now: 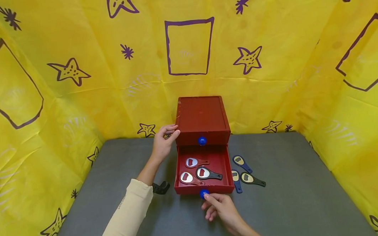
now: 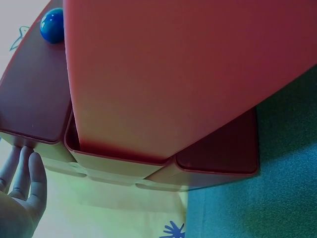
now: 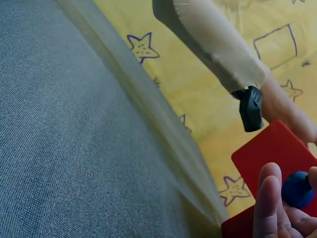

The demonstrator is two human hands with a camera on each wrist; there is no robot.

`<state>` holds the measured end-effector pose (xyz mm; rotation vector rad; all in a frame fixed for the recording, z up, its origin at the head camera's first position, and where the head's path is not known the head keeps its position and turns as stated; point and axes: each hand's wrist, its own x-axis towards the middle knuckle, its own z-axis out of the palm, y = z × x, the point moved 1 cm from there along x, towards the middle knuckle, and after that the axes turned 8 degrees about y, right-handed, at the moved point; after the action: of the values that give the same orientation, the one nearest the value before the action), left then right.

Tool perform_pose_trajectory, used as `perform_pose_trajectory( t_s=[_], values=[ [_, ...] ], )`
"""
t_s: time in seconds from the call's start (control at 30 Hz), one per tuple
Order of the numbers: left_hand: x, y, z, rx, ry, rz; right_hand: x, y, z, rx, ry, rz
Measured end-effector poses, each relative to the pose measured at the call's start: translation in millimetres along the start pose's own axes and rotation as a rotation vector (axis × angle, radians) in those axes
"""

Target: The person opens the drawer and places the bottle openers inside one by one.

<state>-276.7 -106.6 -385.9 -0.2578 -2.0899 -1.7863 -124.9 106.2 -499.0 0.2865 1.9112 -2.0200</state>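
A red two-drawer cabinet (image 1: pixel 201 113) has its lower drawer (image 1: pixel 187 190) pulled out. My right hand (image 1: pixel 224 210) pinches that drawer's blue knob (image 1: pixel 204 194) between thumb and fingers; the knob also shows in the right wrist view. Fingers extended, my left hand (image 1: pixel 163 142) touches the cabinet's left side near its upper front edge. Inside the drawer lie a red bottle opener (image 1: pixel 204 162), a second red bottle opener (image 1: pixel 196 181) and a black bottle opener (image 1: pixel 214 175). The left wrist view shows the cabinet's side and the extended drawer from close by.
Right of the drawer, on the grey table (image 1: pixel 286 202), lie a blue bottle opener (image 1: pixel 247 168), another blue one partly behind the drawer wall, and a black bottle opener (image 1: pixel 259 182). The upper drawer, with its blue knob (image 1: pixel 202 141), is closed. Yellow patterned cloth (image 1: pixel 143 109) surrounds the table's back and sides.
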Motion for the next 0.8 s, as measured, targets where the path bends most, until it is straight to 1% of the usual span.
perform_pose_trajectory(
  t_s=[0.2, 0.4, 0.67, 0.8],
  values=[
    [-1.1, 3.5, 0.3, -0.002, 0.005, -0.001, 3, 0, 2, 0.012, 0.032, -0.005],
    [-1.5, 3.9, -0.2, 0.011, 0.008, -0.001, 13, -4, 3, 0.038, 0.077, -0.035],
    [-1.3, 0.2, -0.5, -0.001, -0.001, -0.024, 28, -12, 4, 0.058, 0.084, -0.084],
    [-1.0, 0.6, -0.6, -0.004, 0.003, -0.032, 35, -18, 4, 0.047, 0.079, -0.110]
  ],
)
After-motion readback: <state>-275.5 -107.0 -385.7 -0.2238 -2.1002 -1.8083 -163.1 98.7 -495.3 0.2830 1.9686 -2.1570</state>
